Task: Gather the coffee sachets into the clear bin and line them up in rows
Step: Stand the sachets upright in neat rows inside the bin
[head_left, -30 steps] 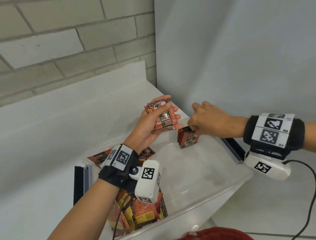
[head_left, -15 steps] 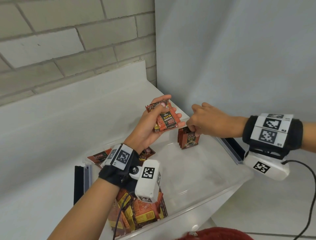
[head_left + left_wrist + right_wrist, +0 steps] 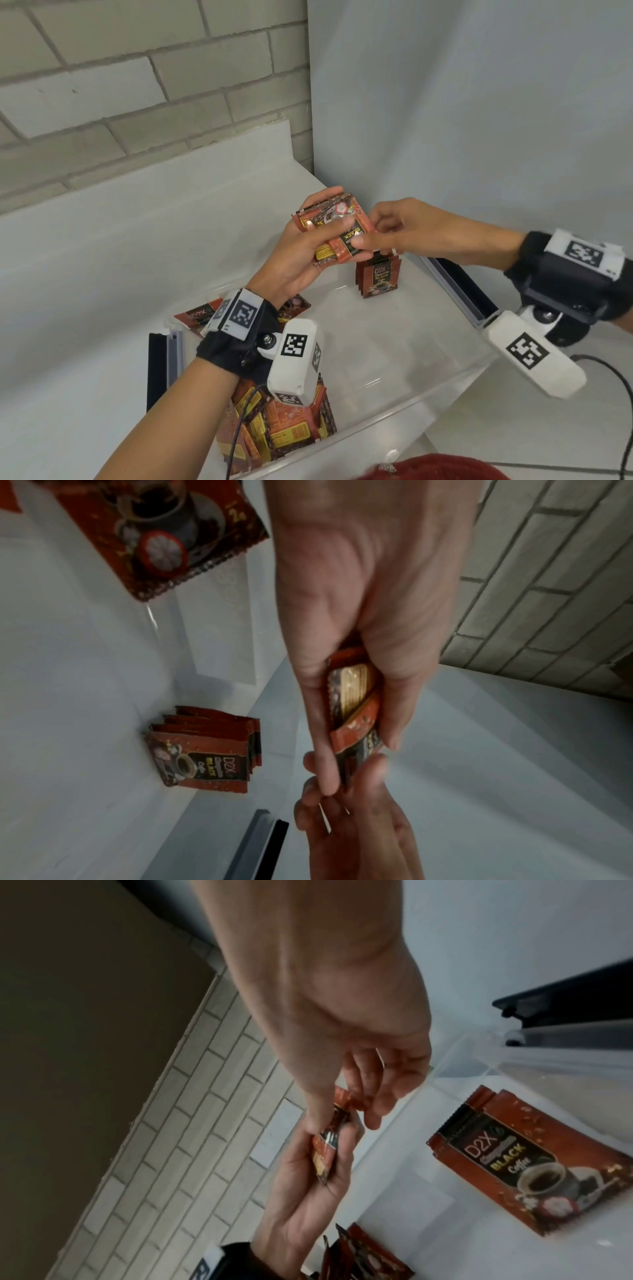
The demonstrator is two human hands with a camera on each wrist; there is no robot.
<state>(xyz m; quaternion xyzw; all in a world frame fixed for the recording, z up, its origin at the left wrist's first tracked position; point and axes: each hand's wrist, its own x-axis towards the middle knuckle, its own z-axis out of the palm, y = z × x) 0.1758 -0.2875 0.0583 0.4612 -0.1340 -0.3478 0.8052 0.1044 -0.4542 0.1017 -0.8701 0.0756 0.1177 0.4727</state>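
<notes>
Nearest the wearer, a loose heap of sachets (image 3: 274, 431) lies jumbled in the near-left corner of the clear bin (image 3: 404, 397), with a few more flat against its left wall. Above the bin's far end, the left hand (image 3: 301, 253) clasps a small stack of sachets (image 3: 337, 234) between thumb and curled fingers, while the right hand (image 3: 411, 229) pinches the edge of the topmost one. Beyond, a short row of sachets (image 3: 378, 275) stands upright at the far wall; the packets appear light, thin, limp and glossy, so likely slippery and best pinched by a sealed edge.
</notes>
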